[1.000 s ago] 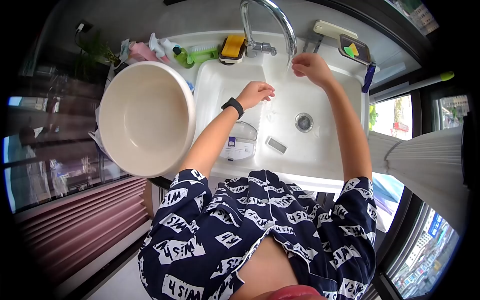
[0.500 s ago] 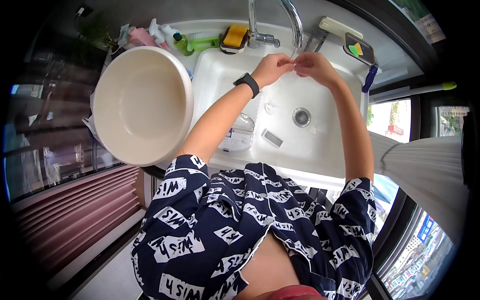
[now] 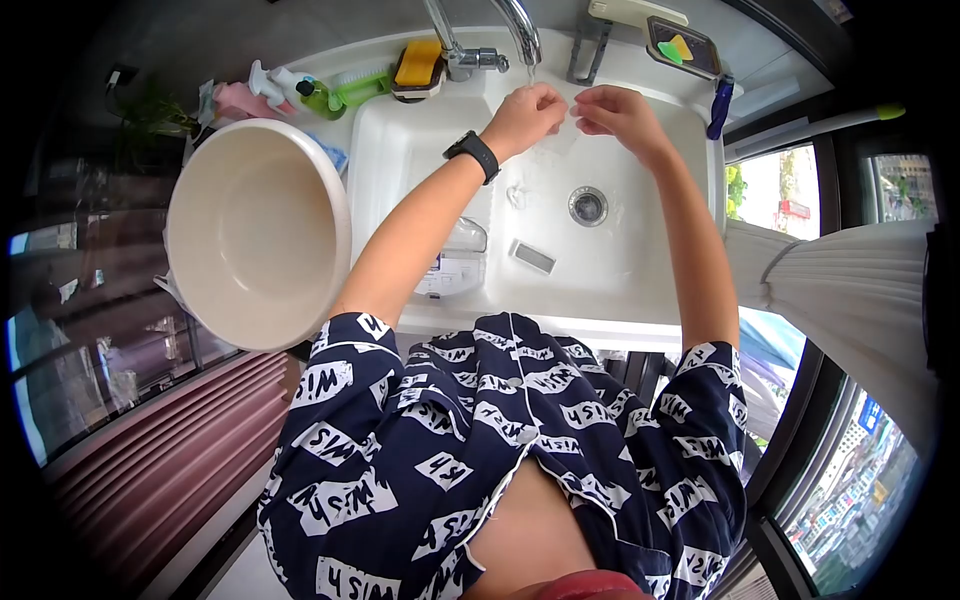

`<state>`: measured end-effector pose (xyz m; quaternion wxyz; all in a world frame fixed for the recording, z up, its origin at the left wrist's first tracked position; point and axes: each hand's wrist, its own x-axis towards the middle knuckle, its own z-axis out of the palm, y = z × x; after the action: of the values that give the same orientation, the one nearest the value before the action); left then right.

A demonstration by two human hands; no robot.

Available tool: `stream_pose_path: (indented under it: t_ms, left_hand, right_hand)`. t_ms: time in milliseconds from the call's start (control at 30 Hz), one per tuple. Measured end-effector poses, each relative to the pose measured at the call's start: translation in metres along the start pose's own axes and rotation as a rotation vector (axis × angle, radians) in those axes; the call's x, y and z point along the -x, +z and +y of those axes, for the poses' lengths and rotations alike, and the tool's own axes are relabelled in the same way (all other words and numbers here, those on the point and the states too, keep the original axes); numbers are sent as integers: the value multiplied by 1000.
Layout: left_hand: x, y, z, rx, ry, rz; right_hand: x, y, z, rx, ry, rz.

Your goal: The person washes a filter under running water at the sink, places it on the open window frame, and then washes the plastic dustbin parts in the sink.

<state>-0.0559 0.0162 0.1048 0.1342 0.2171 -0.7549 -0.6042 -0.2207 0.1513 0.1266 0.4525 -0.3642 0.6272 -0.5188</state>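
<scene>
Water runs from the chrome faucet [image 3: 520, 35] above the white sink [image 3: 640, 260]. Just below the spout is my left hand [image 3: 523, 120], its fingers curled together; whatever they may hold is hidden. My right hand [image 3: 618, 118] faces it across a small gap, fingers bent and thumb apart, with nothing visible in it. Both hands are over the back part of the basin. A black watch [image 3: 472, 157] is on my left wrist. Below my left forearm a clear plastic container [image 3: 462, 262] lies in the sink, partly covered by the arm.
A large cream basin [image 3: 260, 240] stands left of the sink. Along the back rim are a yellow sponge [image 3: 418, 63], a green brush [image 3: 360, 88] and several bottles. A soap tray [image 3: 683, 48] is at back right. The drain [image 3: 588, 206] and a rectangular grey piece [image 3: 532, 257] lie below my hands.
My hands have parted slightly; they were touching at the fingertips before. The camera view has shifted, so the sink and faucet appear farther left and a little higher.
</scene>
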Motion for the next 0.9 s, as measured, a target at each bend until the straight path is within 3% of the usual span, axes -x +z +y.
stream_pose_path:
  t_ms: [233,433,533,633,733,900]
  left_hand:
    - [-2,1,-4,260,-79,19]
    - [-6,6,-2,198,36,50]
    - [-13,8,-12,-50,182,106]
    - [-11,8,-4,11,41,68]
    - [-14,8,-8,-181,87,81]
    - [-17,5,-11,14,97,-21]
  right_hand:
    - [-5,2,12,-137,18,11]
    - [2,-1,6,-139,47,34]
    - [5,-4,5,-126,46,36]
    - [6,-7,6,-103,48,32]
    - [9,-8,2,-83,55,33]
    - [12,-8,5,-116,69,36]
